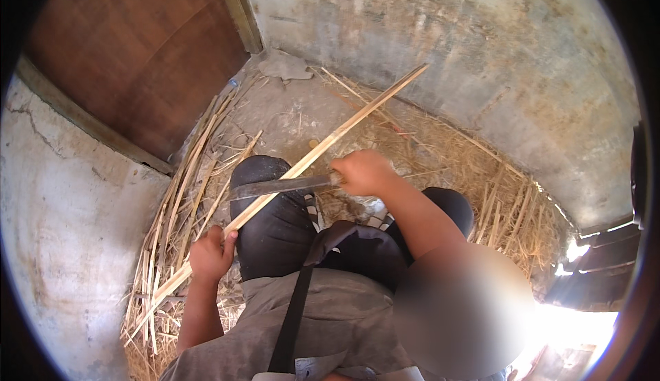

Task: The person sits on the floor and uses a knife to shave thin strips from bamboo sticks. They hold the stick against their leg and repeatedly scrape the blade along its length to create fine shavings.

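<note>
A long, pale split bamboo strip [323,146] slants across my left thigh, from the lower left up to the far right. My left hand [210,254] is closed round its lower part, with the thumb along the top. In my right hand [363,172] is the handle of a machete, gripped in a fist. The machete's long, flat grey blade [275,187] points left and crosses the strip above my left knee. Whether its edge bites into the bamboo I cannot tell.
Several thin bamboo strips [180,205] lie in a bundle along the left side. Shavings and more strips [505,209] cover the floor at the right. A stained wall [447,44] stands ahead, a brown door [144,51] at the far left, and a flat stone [285,66] in the corner.
</note>
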### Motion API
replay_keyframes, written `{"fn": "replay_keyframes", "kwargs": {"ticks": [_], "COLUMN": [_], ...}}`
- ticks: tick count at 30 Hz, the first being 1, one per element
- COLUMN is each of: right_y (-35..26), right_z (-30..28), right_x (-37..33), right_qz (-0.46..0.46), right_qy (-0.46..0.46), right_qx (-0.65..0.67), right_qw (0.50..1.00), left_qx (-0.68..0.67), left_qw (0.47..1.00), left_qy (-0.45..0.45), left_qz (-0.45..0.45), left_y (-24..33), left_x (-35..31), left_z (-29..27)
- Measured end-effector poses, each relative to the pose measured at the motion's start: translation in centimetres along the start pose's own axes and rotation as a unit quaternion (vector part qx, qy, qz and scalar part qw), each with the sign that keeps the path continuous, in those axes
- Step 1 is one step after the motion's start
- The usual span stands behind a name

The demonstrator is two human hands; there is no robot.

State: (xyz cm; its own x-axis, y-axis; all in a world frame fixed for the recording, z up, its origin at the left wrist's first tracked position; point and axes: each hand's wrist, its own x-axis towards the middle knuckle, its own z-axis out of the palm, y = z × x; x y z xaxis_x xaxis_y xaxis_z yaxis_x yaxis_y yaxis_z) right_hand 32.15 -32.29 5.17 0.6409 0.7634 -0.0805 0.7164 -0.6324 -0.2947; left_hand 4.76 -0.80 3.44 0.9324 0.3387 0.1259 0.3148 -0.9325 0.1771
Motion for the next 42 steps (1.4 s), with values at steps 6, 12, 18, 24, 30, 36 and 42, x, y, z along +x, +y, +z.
{"fn": "replay_keyframes", "kwargs": {"ticks": [6,12,18,24,30,36,42], "right_y": [9.5,4.4,-1.6,9.5,7.2,-0.6,8.8], "right_z": [2.1,0.5,-0.1,1.5,2.4,-0.2,1.9], "right_x": [0.6,-0.3,0.2,0.4,-0.5,-0.2,0.7], "right_qz": [0.147,0.1,-0.024,0.168,0.1,-0.001,0.148], "right_qy": [0.064,0.043,-0.042,0.073,0.089,-0.038,0.056], "right_qx": [0.038,0.09,-0.029,0.103,0.1,-0.005,0.098], "right_qw": [0.986,0.99,0.998,0.978,0.986,0.999,0.982], "left_qx": [0.035,-0.012,-0.005,0.023,0.002,0.003,0.01], "left_qw": [0.999,1.0,1.0,1.0,1.0,1.0,1.0], "left_qy": [-0.014,-0.015,0.005,0.012,-0.007,-0.012,-0.008], "left_qz": [-0.02,-0.009,-0.005,0.002,0.003,0.012,-0.025], "left_y": [0.1,-0.2,-0.6,-0.7,-0.7,-0.6,-0.5], "left_x": [0.0,-0.2,-0.6,0.0,0.1,0.1,-0.4], "left_z": [-0.2,0.2,0.0,0.2,0.3,-0.7,0.4]}}
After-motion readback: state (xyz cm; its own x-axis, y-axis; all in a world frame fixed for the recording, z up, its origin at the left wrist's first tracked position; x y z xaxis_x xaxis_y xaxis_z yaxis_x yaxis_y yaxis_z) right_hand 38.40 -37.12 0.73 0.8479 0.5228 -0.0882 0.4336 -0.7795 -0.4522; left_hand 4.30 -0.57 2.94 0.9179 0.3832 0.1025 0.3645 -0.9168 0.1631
